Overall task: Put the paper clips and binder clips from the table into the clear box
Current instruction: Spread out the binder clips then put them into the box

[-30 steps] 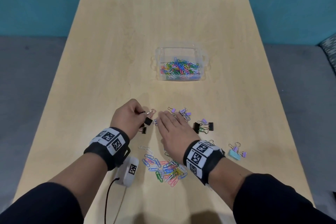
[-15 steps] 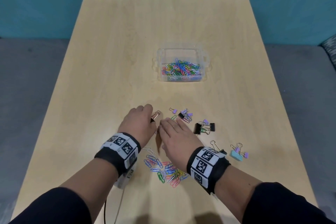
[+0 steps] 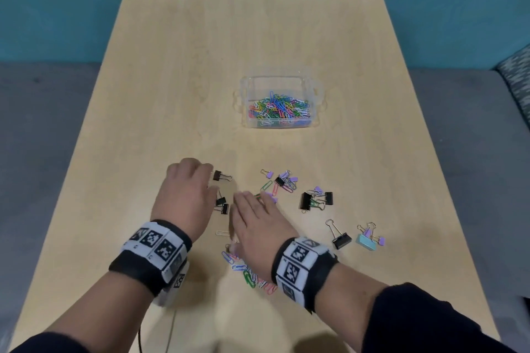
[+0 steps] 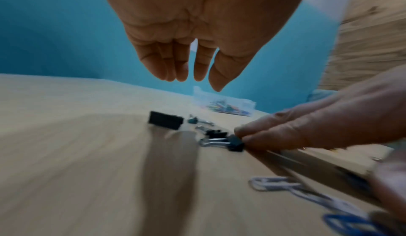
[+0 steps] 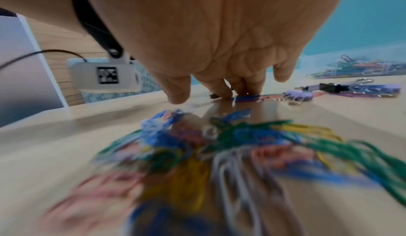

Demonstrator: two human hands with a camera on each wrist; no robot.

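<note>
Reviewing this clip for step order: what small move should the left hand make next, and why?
Probably lower the left hand and pinch the black binder clip lying just past its fingertips. The hand looks empty and hangs above the table, while the clear box holds only paper clips.

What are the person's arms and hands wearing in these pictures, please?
Both hands are bare, left hand and right hand. Each wrist carries a black band faced with white panels printed with black square codes: left wristband, right wristband. Under the left wrist hangs a small white box bearing another code, with a thin black cable. Both forearms end in dark sleeves.
</note>
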